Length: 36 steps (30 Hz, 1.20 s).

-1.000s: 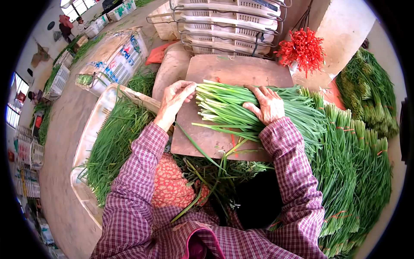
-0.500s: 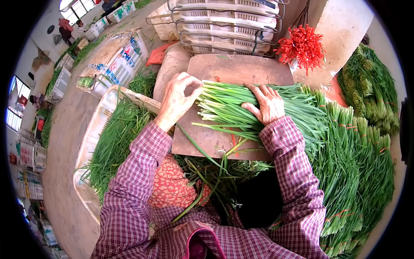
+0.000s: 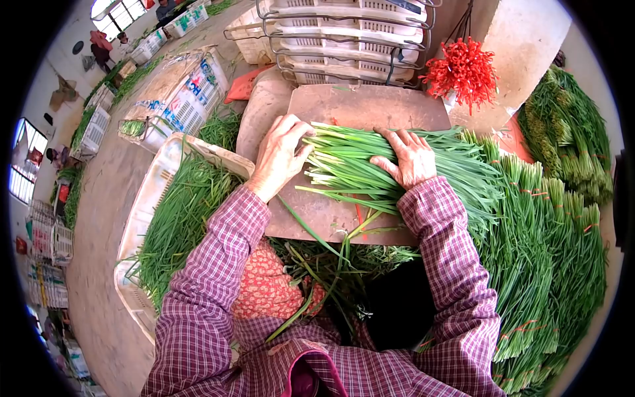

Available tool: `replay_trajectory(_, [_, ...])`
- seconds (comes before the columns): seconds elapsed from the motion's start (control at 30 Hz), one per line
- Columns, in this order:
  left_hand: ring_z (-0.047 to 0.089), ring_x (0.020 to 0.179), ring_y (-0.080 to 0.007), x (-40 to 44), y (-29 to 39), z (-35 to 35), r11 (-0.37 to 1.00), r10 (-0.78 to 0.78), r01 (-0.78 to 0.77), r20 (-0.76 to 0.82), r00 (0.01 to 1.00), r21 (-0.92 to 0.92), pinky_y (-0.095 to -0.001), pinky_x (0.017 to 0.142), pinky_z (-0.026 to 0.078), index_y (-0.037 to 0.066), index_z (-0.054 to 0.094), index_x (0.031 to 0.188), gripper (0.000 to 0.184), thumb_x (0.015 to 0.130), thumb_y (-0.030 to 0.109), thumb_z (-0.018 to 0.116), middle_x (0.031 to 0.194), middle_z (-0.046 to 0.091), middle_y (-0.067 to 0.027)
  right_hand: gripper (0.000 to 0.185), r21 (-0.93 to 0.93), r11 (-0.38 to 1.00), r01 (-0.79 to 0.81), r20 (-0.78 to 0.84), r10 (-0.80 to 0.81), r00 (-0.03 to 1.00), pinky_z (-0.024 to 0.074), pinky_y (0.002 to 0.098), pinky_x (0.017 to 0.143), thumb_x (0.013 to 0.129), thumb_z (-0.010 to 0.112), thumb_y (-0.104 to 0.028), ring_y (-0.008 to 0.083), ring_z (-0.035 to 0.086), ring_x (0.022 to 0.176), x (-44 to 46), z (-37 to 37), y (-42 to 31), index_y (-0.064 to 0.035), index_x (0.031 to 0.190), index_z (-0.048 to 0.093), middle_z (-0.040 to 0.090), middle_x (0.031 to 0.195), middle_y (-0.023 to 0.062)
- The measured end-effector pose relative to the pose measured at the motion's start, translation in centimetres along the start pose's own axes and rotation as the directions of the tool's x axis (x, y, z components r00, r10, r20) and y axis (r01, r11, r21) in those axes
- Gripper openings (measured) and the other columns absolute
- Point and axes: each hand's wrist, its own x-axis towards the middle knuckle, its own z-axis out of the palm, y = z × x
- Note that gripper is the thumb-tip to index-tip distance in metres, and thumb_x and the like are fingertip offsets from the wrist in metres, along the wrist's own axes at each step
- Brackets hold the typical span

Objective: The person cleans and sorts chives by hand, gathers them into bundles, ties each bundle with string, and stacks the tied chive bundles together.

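Observation:
A loose bunch of long green stalks [image 3: 350, 155] lies across a brown board [image 3: 370, 109], pale cut ends pointing left. My right hand [image 3: 410, 159] rests on top of the bunch, fingers spread, pressing on the leaves. At the pale ends is my left hand [image 3: 281, 153], its thumb and fingertips bent toward each other at the stalk tips; whatever lies between them is too small to make out. A few stray stalks [image 3: 311, 231] hang over the board's near edge.
Left of the board stands a white crate [image 3: 142, 218] of loose greens. Stacked white crates [image 3: 354, 40] are behind it. Red ties [image 3: 462, 76] hang at the back right. Tied green bundles [image 3: 522, 264] are piled on the right. Distant people [image 3: 100, 49] appear at upper left.
My left hand has shifted along the pale ends, its fingers curling and its arm moving slightly right. My right hand has stayed on the bunch.

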Motion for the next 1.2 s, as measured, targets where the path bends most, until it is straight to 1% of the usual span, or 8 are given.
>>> replay_trajectory(0.27, [0.058, 0.083, -0.0222, -1.4, -0.1, 0.7, 0.994, -0.087, 0.098, -0.165, 0.982, 0.055, -0.0327, 0.078, 0.048, 0.002, 0.061, 0.094, 0.027, 0.071, 0.001, 0.075, 0.088, 0.056, -0.0081, 0.06, 0.012, 1.0, -0.026, 0.015, 0.026, 1.0, 0.0454, 0.0424, 0.09, 0.083, 0.058, -0.06, 0.0323, 0.059, 0.099, 0.0, -0.1, -0.1, -0.0187, 0.127, 0.057, 0.061, 0.105, 0.0103])
replay_trajectory(0.37, [0.058, 0.079, -0.015, -2.1, -0.9, 1.7, 0.975, -0.218, 0.208, -0.158, 0.963, -0.078, -0.0288, 0.074, 0.049, 0.001, 0.061, 0.096, 0.025, 0.074, 0.002, 0.075, 0.089, 0.058, -0.0054, 0.06, 0.015, 0.999, -0.03, 0.022, 0.029, 0.999, 0.0453, 0.0422, 0.09, 0.083, 0.058, -0.06, 0.0322, 0.059, 0.099, 0.0, -0.2, -0.2, -0.0189, 0.127, 0.057, 0.061, 0.105, 0.0103])
replay_trajectory(0.43, [0.058, 0.08, -0.0095, -2.2, -1.5, 2.5, 0.866, -0.393, 0.339, -0.082, 0.916, -0.369, -0.0253, 0.073, 0.049, 0.001, 0.062, 0.098, 0.022, 0.079, 0.002, 0.073, 0.093, 0.059, -0.0026, 0.059, 0.014, 0.999, -0.034, 0.028, 0.034, 0.999, 0.0452, 0.0422, 0.091, 0.083, 0.058, -0.06, 0.0322, 0.059, 0.1, 0.0, -0.1, -0.1, -0.0189, 0.127, 0.057, 0.061, 0.105, 0.0104])
replay_trajectory(0.53, [0.058, 0.081, -0.0075, -2.2, -2.0, 3.3, 0.827, -0.441, 0.38, -0.057, 0.896, -0.414, -0.0228, 0.074, 0.049, 0.001, 0.061, 0.098, 0.02, 0.081, 0.001, 0.071, 0.094, 0.059, -0.001, 0.059, -0.001, 1.0, -0.025, -0.003, 0.025, 1.0, 0.0453, 0.0423, 0.09, 0.083, 0.058, -0.06, 0.032, 0.059, 0.1, 0.1, -0.2, -0.2, -0.0187, 0.126, 0.057, 0.061, 0.105, 0.0106])
replay_trajectory(0.63, [0.059, 0.085, -0.0096, -1.9, -0.9, 2.2, 0.872, -0.376, 0.289, -0.163, 0.912, -0.395, -0.0235, 0.079, 0.05, 0.001, 0.06, 0.099, 0.018, 0.083, -0.001, 0.068, 0.095, 0.059, -0.0014, 0.057, 0.001, 1.0, 0.007, -0.016, -0.007, 1.0, 0.0456, 0.0416, 0.088, 0.085, 0.058, -0.055, 0.0311, 0.059, 0.098, 0.0, -0.2, -0.1, -0.014, 0.124, 0.057, 0.06, 0.103, 0.0114])
replay_trajectory(0.73, [0.061, 0.084, -0.0164, -1.0, 2.4, -0.8, 0.98, -0.161, 0.125, -0.258, 0.953, -0.153, -0.0288, 0.078, 0.05, 0.001, 0.062, 0.091, 0.012, 0.081, -0.001, 0.068, 0.088, 0.06, -0.0054, 0.056, -0.001, 1.0, 0.001, 0.005, -0.001, 1.0, 0.0456, 0.0417, 0.088, 0.085, 0.059, -0.054, 0.0313, 0.058, 0.099, 0.0, -0.1, 0.0, -0.0141, 0.124, 0.057, 0.06, 0.103, 0.0112])
replay_trajectory(0.93, [0.055, 0.09, -0.0238, -4.6, 4.8, 0.6, 0.983, 0.15, -0.164, 0.155, 0.976, 0.083, -0.036, 0.077, 0.047, 0.005, 0.063, 0.09, 0.025, 0.071, 0.014, 0.077, 0.091, 0.059, -0.008, 0.057, 0.028, 1.0, -0.008, -0.041, 0.009, 0.999, 0.0464, 0.0431, 0.088, 0.083, 0.057, -0.061, 0.0304, 0.06, 0.098, -0.2, 0.4, 0.2, -0.0193, 0.123, 0.059, 0.062, 0.101, 0.0101])
replay_trajectory(1.2, [0.056, 0.084, -0.0255, -4.2, 3.2, 3.6, 0.945, 0.265, -0.289, 0.16, 0.951, 0.154, -0.0371, 0.076, 0.048, 0.006, 0.063, 0.088, 0.022, 0.069, 0.01, 0.075, 0.084, 0.055, -0.0058, 0.062, 0.037, 0.999, -0.023, -0.018, 0.024, 1.0, 0.0442, 0.0443, 0.092, 0.083, 0.055, -0.064, 0.0307, 0.059, 0.104, -0.2, 0.3, 0.3, -0.019, 0.126, 0.058, 0.062, 0.108, 0.0111])
